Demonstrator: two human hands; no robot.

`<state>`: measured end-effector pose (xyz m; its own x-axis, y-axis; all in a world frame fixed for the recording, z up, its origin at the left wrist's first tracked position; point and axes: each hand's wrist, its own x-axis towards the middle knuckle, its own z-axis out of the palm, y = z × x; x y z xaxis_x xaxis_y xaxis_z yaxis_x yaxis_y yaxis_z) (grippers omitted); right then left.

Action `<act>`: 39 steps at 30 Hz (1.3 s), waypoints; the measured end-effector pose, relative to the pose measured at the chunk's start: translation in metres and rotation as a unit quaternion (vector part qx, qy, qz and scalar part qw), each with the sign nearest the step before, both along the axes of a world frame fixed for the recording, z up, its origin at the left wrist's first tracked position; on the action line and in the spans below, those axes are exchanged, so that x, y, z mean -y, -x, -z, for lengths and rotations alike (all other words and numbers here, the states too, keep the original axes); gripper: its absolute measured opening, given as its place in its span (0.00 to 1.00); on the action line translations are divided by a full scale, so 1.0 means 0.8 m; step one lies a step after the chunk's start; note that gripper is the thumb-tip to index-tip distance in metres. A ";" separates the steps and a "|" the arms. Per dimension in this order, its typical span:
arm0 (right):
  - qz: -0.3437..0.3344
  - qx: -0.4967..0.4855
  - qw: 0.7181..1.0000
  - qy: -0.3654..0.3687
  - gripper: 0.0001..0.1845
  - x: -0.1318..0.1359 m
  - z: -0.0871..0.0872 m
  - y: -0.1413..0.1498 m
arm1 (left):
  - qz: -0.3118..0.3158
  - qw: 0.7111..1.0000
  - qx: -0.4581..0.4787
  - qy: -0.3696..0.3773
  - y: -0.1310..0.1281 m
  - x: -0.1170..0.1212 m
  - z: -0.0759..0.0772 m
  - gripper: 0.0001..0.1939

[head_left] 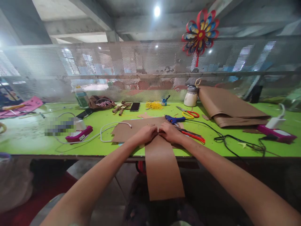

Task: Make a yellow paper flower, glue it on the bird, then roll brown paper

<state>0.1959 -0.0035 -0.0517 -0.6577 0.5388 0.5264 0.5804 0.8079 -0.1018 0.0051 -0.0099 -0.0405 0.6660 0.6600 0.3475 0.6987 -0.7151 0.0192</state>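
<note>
A long strip of brown kraft paper (163, 169) hangs over the table's front edge towards my lap. At its far end, my left hand (148, 132) and my right hand (169, 131) meet, fingertips pinched close together on the paper. The fingers look closed on that end; the exact fold or edge between them is hidden. Under and behind the hands lies a flat brown sheet (127, 127). A blue glue gun (175, 119) rests just beyond my right hand, and a red-handled tool (192, 135) lies beside my right wrist.
Scissors (190, 113), a lidded bottle (191, 96) and folded brown paper (230, 105) stand back right. A phone (134, 107) and yellow strips (154, 105) lie behind. Purple power strips (79, 134) sit at both sides, with a white cable (101, 133) and black cord (225, 139) trailing.
</note>
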 end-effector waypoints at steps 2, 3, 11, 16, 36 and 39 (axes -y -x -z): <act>0.000 -0.002 1.000 0.008 0.03 -0.003 0.002 0.002 | -0.003 1.000 0.002 0.006 0.000 0.000 -0.001 0.10; 0.000 -0.004 1.000 0.012 0.04 -0.004 0.003 0.002 | -0.005 1.000 0.002 0.014 0.000 -0.001 -0.003 0.10; -0.032 0.003 0.999 0.009 0.04 -0.009 0.004 -0.006 | 0.025 0.998 0.001 0.053 0.008 -0.001 -0.015 0.08; -0.025 0.048 0.998 -0.023 0.05 -0.009 0.004 -0.006 | 0.040 0.997 -0.019 0.061 0.023 -0.001 -0.020 0.09; -0.035 0.221 0.972 -0.070 0.04 0.017 -0.026 -0.010 | 0.073 0.993 -0.078 0.045 0.040 0.015 -0.037 0.07; -0.037 0.237 0.967 -0.082 0.05 0.020 -0.029 -0.010 | 0.054 0.995 -0.072 0.030 0.041 0.023 -0.030 0.07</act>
<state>0.2037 -0.0196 -0.0283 -0.8801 0.4147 0.2313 0.4696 0.8322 0.2949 -0.0275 -0.0282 -0.0163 0.7745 0.5985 0.2050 0.6162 -0.7870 -0.0307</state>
